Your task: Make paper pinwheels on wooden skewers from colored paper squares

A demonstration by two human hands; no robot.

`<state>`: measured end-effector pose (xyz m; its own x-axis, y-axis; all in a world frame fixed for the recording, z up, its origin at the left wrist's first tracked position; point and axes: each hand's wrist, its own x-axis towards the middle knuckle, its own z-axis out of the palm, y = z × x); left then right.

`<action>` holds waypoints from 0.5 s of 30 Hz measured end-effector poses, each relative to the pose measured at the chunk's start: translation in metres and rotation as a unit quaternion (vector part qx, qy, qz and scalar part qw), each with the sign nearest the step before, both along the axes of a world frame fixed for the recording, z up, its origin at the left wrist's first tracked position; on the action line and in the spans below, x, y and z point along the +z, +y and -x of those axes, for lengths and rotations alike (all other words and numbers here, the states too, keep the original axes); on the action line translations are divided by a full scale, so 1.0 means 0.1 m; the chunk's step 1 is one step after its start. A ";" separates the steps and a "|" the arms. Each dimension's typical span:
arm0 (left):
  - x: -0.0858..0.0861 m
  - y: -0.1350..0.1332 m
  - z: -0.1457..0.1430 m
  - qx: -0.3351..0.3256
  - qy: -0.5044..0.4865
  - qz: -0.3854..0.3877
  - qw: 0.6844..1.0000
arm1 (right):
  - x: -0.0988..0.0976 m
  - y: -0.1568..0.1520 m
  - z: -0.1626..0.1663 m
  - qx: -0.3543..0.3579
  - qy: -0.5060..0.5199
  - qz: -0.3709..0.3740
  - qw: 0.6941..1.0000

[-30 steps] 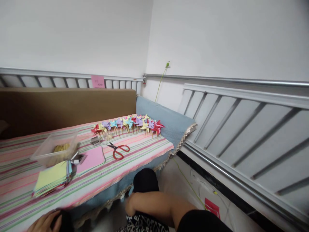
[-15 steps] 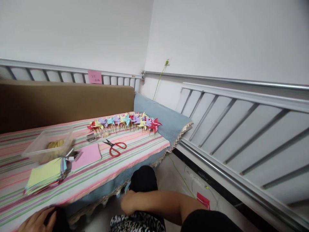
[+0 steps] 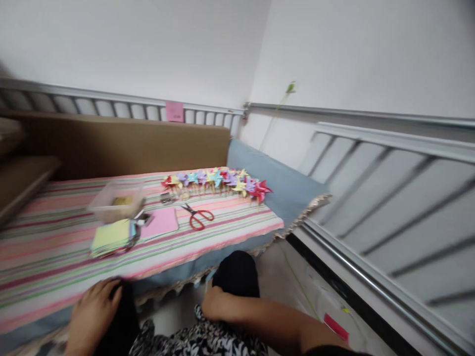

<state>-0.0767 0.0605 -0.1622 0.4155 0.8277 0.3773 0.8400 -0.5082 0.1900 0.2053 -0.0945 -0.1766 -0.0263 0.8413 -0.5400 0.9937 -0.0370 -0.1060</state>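
My left hand [image 3: 93, 310] lies over a black-clad knee [image 3: 124, 314] beside the striped cover's front edge, fingers apart and holding nothing. Against the other black-clad knee [image 3: 237, 273] rests my right hand [image 3: 214, 300]; its fingers are hidden. On the striped cover [image 3: 208, 242], nearest the left hand, sits a stack of yellow and coloured paper squares [image 3: 111, 237]. Pink paper [image 3: 161, 221] adjoins it. Red-handled scissors [image 3: 198, 216] lie with their blades apart. Behind them is a row of paper pinwheels [image 3: 218, 180] on sticks.
A clear plastic box [image 3: 102, 200] holds yellowish items. A small metallic box [image 3: 166, 198] stands near the pinwheels. Brown cushions [image 3: 148, 148] line the back, and a blue-covered armrest [image 3: 276, 173] bounds the right. White slatted rails [image 3: 389, 198] and a green cord [image 3: 274, 121] are beyond.
The view has swung left, so the sofa and its items appear farther right. More of my left hand and a brown cushion at the left now show. Both hands stay at the knees.
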 end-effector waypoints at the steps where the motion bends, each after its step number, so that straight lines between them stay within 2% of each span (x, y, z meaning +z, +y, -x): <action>1: 0.06 -0.04 -0.03 -0.006 0.014 0.001 1.000 | 0.04 -0.04 0.01 0.015 -0.002 -0.001 1.000; 4: 0.16 -0.11 -0.09 0.010 0.027 0.018 0.999 | 0.18 -0.08 -0.06 0.054 0.018 -0.009 0.998; 7: 0.18 -0.12 -0.13 0.025 0.021 0.027 0.999 | 0.34 0.07 -0.19 0.051 0.053 -0.044 0.996; 11: 0.18 -0.11 -0.15 0.027 0.008 0.031 0.999 | 0.55 0.53 -0.35 0.011 0.124 -0.119 0.985; 15: 0.17 -0.07 -0.14 0.021 0.006 0.046 0.999 | 0.67 1.09 -0.41 -0.032 0.207 -0.212 0.955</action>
